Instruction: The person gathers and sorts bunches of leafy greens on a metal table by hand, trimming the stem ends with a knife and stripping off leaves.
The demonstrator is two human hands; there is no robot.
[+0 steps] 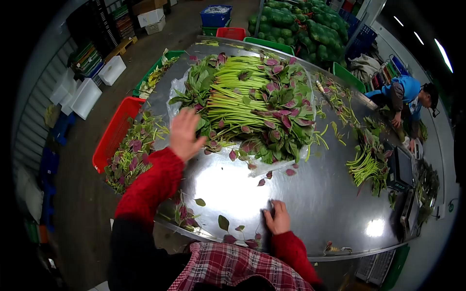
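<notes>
A large pile of amaranth greens (242, 92), with green stems and purple-and-green leaves, lies on clear plastic (177, 89) on the metal table (320, 203). My left hand (184, 133) is open at the pile's near left edge, fingers spread toward the leaves; whether it touches them I cannot tell. Nothing is in it. My right hand (278, 218) rests near the table's front edge, thumb apart from the fingers, holding nothing. Loose leaves (223, 223) lie between my hands and the table edge.
A red crate (109, 138) with trimmings stands left of the table. Right of the pile lies a knife (320, 87) among scraps. A smaller amaranth bunch (366, 162) sits beside a scale (402, 167). Another person (403, 97) works at the far right. Netted green produce (301, 29) is stacked behind.
</notes>
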